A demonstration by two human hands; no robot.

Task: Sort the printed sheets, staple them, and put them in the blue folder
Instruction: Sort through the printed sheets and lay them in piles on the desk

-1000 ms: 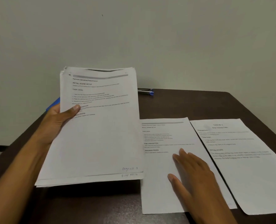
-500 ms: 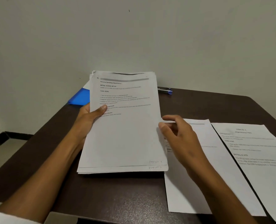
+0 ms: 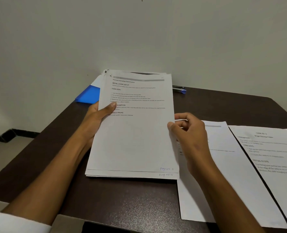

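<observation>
Both hands work a stack of white printed sheets (image 3: 132,128) at centre: the left hand (image 3: 95,121) grips its 9 o'clock edge, the right hand (image 3: 189,133) pinches its 3 o'clock edge. Two loose printed pages (image 3: 226,174) lie at 4 o'clock on the dark wooden table (image 3: 122,202); a blue plastic folder (image 3: 88,95) sits at 10 o'clock, a blue-tipped stapler (image 3: 179,89) at 1 o'clock.

The stack of sheets (image 3: 132,128) is held above the table (image 3: 122,204), with the left hand (image 3: 95,121) at its left edge and the right hand (image 3: 189,137) at its right edge. Two single sheets lie flat on the table to the right: the middle sheet (image 3: 223,182), then the right sheet (image 3: 270,165) just beside it. The folder (image 3: 89,95) lies at the far left behind the stack, and the stapler (image 3: 179,89) lies far, right of the stack's top.
</observation>
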